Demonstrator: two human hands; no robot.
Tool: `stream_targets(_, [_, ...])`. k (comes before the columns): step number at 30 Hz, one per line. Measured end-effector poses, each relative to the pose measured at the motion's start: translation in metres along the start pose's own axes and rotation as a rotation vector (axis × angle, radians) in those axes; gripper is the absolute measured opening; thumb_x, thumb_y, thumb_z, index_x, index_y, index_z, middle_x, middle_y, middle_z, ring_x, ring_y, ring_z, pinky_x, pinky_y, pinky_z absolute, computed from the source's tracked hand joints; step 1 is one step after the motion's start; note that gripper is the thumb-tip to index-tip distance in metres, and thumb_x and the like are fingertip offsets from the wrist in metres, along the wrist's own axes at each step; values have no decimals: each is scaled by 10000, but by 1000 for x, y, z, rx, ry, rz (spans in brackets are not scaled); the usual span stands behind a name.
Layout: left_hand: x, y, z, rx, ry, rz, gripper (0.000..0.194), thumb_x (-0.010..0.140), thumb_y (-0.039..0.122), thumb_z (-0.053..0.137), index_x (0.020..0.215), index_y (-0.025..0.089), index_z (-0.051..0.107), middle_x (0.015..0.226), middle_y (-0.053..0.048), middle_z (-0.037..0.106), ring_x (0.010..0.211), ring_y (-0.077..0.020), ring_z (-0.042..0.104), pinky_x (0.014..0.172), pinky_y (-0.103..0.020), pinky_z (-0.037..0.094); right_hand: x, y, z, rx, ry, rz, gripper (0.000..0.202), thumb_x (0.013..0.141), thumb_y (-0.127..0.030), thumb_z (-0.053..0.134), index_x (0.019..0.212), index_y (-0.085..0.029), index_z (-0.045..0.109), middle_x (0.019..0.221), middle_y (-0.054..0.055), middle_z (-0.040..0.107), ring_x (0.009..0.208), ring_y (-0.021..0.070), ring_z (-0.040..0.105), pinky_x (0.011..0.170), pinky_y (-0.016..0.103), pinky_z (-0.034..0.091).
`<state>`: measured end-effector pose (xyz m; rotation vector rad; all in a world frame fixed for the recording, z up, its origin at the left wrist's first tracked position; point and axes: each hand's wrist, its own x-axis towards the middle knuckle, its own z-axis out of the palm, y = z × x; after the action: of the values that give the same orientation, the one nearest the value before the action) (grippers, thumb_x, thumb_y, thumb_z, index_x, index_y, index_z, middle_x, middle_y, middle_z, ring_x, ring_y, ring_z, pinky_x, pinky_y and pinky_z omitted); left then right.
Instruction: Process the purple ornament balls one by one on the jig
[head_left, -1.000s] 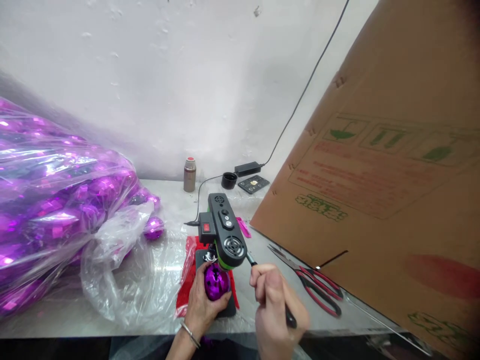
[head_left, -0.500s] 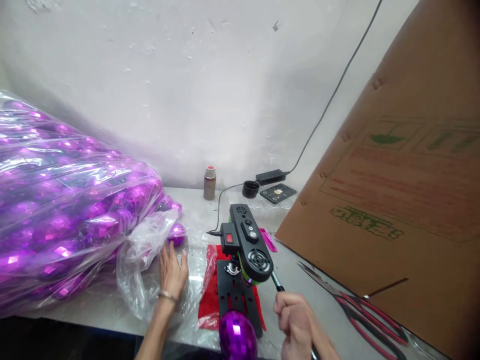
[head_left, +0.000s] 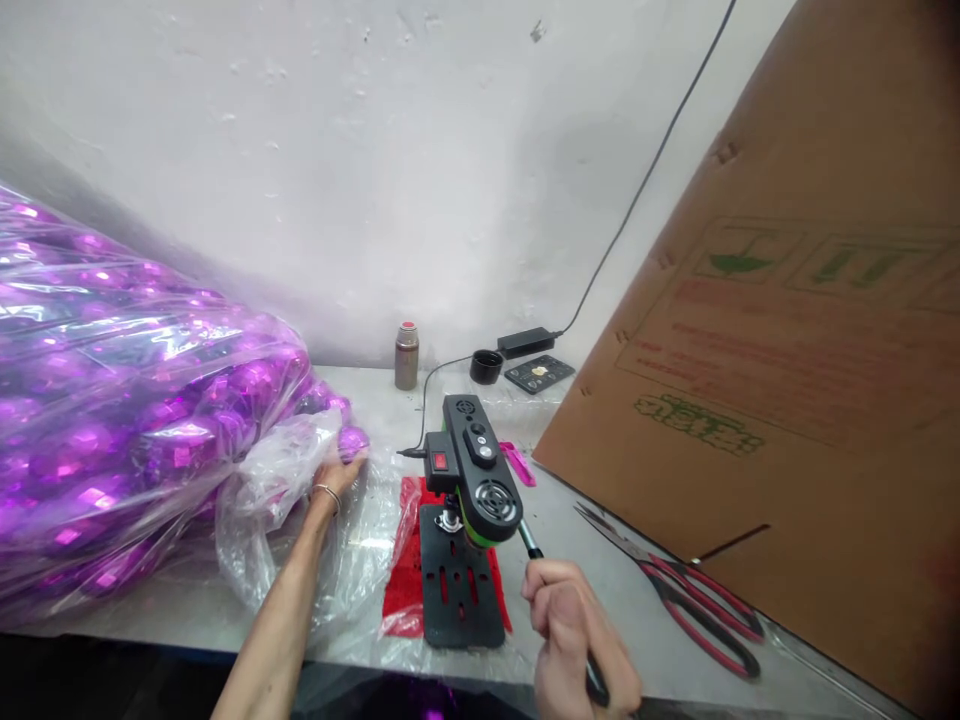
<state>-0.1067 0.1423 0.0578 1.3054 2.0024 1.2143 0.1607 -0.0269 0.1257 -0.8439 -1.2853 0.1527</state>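
The left hand reaches into the mouth of the bag at the bench's left end, fingers closing round a purple ball. The right hand is fisted on the lever of the press near the front edge. The glossy ball could slip from so light a hold — or catch the loose plastic, spilling others.

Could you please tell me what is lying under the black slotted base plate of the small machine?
A red sheet shows at both sides of the base plate, on clear plastic film. Whatever lies directly beneath the plate is covered.
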Motion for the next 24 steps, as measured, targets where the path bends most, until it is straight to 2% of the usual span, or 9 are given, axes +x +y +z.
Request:
stream_targets(5, [3,10,4,-13,-93,-116,421,901,357,786,1239,167,620,1369,-179,729,1428,-392,612,1203,-462,441,-7,4,-3,4,-24,-14,393,1073,-128,469,691,-221,478,632,-22,499,634,136,577,564,255,421])
stream_targets(8, [-2,16,6,-53,-97,-200,568,893,321,800,1342,98,531,1419,-223,678,1459,-399,578,1218,-483,429,-8,5,-4,11,-27,-12,367,1068,-116,466,716,-223,479,641,-26,498,642,136,571,567,250,421])
stream_targets(10, [-14,17,4,-110,-104,-249,676,864,303,824,1408,105,475,1468,-232,642,1460,-381,580,1190,-473,481,-8,4,-4,13,-34,-5,350,1064,-109,467,733,-223,485,647,-26,504,648,135,570,567,247,421])
stream_targets(14, [-64,12,-9,-302,-202,-334,596,931,361,732,1445,191,484,1493,-199,647,1285,-322,723,963,-421,663,-4,1,-5,11,-54,-1,353,1064,-118,476,727,-222,491,643,-26,512,641,133,568,560,246,417])
stream_targets(16, [-95,8,-15,-431,-255,-348,551,972,426,671,1452,218,498,1496,-161,664,1258,-297,744,941,-405,684,-2,-1,-5,10,-51,13,362,1069,-126,478,720,-221,489,645,-22,519,636,133,563,556,249,409])
stream_targets(18, [-123,4,-17,-662,-315,-376,594,960,594,664,1409,219,560,1470,-151,690,1285,-313,731,983,-417,681,2,-4,-4,10,-40,23,369,1073,-129,481,715,-217,489,651,-19,525,632,129,556,557,251,399])
stream_targets(21, [-153,3,-11,-901,-348,-418,801,861,815,670,1392,220,597,1445,-165,703,1300,-344,719,1011,-448,675,10,-11,-2,7,-34,36,383,1084,-140,484,708,-213,492,651,-19,525,616,118,542,550,248,388])
stream_targets(24, [-171,4,5,-850,-299,-392,872,824,806,727,1482,276,509,1463,-130,688,1279,-313,729,1012,-443,664,23,-20,1,-5,-43,76,421,1101,-183,486,681,-213,484,628,-22,514,584,111,529,518,244,372])
